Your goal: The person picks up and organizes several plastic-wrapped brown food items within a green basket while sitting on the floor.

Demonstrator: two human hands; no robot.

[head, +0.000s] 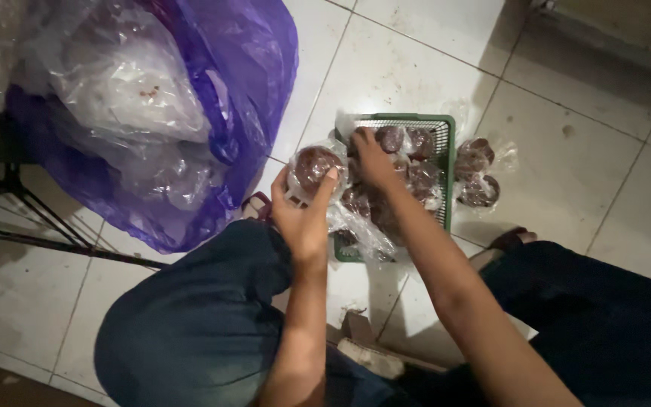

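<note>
My left hand [303, 215] holds up a clear plastic packet with a round dark-brown lump inside [315, 167], just left of a green plastic basket [446, 154] on the floor. My right hand [371, 160] reaches into the basket and rests on the several similar wrapped brown packets [408, 177] piled there; whether it grips one I cannot tell. Two more such packets [478, 173] lie on the tiles right of the basket.
A big purple plastic bag [250, 83] stuffed with clear plastic bags [126, 90] stands at the upper left, beside thin black metal legs [32, 215]. My knees in dark trousers flank the basket. White floor tiles [408, 60] stretch beyond; a wall base runs at the top right.
</note>
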